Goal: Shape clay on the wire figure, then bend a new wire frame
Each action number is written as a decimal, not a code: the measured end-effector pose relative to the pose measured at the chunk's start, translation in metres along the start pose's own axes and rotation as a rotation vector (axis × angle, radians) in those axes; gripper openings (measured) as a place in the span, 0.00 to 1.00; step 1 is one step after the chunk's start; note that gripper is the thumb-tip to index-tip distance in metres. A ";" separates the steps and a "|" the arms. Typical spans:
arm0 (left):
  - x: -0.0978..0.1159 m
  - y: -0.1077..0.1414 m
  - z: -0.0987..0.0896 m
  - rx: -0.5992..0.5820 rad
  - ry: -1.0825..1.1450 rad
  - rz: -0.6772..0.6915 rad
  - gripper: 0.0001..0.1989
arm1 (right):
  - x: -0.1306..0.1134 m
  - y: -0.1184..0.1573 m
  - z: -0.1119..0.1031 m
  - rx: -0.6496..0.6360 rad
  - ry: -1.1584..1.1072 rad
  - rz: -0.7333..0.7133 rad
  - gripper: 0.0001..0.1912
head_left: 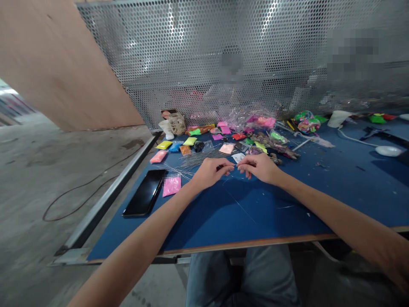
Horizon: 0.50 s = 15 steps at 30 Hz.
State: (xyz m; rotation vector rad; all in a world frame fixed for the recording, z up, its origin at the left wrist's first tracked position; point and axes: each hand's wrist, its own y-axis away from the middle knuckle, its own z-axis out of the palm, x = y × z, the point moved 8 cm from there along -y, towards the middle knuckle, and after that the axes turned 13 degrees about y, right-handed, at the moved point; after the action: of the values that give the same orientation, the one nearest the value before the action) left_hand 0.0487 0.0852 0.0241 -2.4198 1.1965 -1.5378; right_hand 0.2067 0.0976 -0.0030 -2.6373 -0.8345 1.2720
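Observation:
Both my hands are raised close together over the middle of the blue table [204,226], fingertips a small gap apart. My left hand [213,171] is closed in a pinch, and so is my right hand [259,167]. Something thin and pale shows between the fingertips, too small to name. Just behind the hands is a small white packet [238,157]. A bundle of thin grey wires [198,159] lies behind and left of my left hand. One fine strand [240,205] lies on the tabletop in front of them.
A black phone [145,193] and a pink packet [171,186] lie at left. Several coloured packets, including a yellow one [164,145], line the back before a perforated metal screen [191,55]. A white cable [358,138] and a dark object [388,138] are at right.

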 end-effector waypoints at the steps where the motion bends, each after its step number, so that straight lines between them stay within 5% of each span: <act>1: -0.001 0.000 0.000 0.001 0.024 -0.007 0.10 | 0.001 0.000 0.000 -0.006 -0.006 -0.001 0.13; 7: -0.007 0.001 0.001 0.013 0.156 -0.058 0.11 | 0.002 -0.001 0.003 -0.016 -0.074 0.027 0.14; 15: -0.002 0.001 0.001 0.005 0.070 -0.018 0.11 | -0.009 0.001 -0.001 -0.012 0.008 -0.016 0.11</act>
State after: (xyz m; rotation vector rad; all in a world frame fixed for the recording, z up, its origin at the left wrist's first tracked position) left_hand 0.0480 0.0850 0.0221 -2.3997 1.1838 -1.6419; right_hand 0.2031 0.0925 0.0039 -2.6371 -0.8631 1.2556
